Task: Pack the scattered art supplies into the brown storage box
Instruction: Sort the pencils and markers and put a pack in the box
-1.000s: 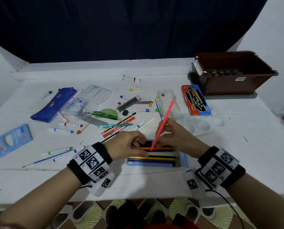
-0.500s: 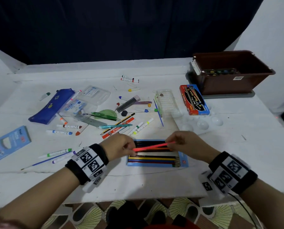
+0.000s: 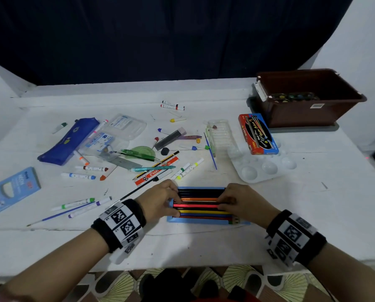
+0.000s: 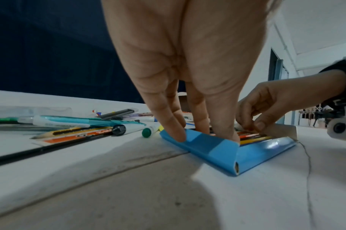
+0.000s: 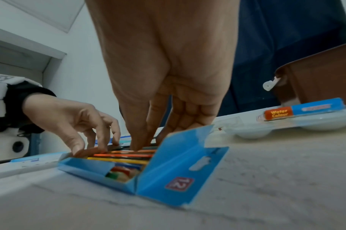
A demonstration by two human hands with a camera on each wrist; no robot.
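Both grips, left hand and right hand, fingertips pressing red pencil into flimsy blue cardboard pencil box. Light, bendy; lift by long edges, flap shut.

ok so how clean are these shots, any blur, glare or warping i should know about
Head view: wide-angle bending at the table edges, dim corners, hands sharp. Left wrist view: left hand close and soft, glare streak on the blue pencil box. Right wrist view: right hand blurred, brown storage box out of focus.
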